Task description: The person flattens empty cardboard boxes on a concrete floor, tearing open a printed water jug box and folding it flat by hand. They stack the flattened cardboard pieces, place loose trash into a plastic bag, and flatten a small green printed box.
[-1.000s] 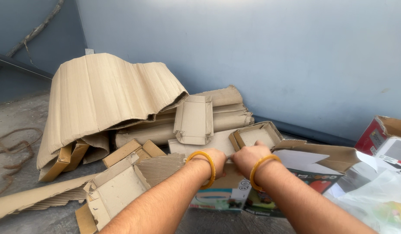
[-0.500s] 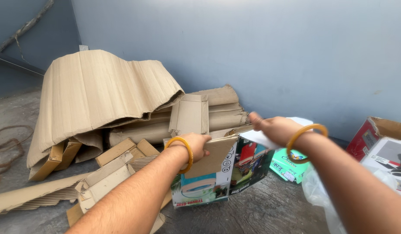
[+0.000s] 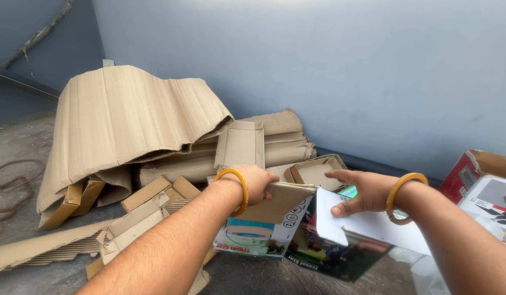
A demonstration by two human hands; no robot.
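Fingers (image 3: 264,183) of my left hand (image 3: 253,183) are closing over the brown flap of the printed carton (image 3: 275,229), gripping it; my right hand (image 3: 362,191) is lying mostly flat, thumb pinching its white flap (image 3: 368,226). Carton is hanging at six o'clock below both hands, long axis nine-to-three, left hand nearer. Compared with half a second ago, I'm spreading its flaps wider, before the cardboard pile (image 3: 138,125).

1. A large curved sheet of brown corrugated cardboard (image 3: 127,120) lies at the left on the concrete floor (image 3: 23,136), over smaller folded cardboard pieces (image 3: 149,191).
2. Rolled cardboard (image 3: 280,145) lies behind, against the grey wall (image 3: 318,65).
3. The flattened printed carton (image 3: 275,229) sits in front, between both hands.
4. A red-and-white printed box (image 3: 488,191) stands far right.
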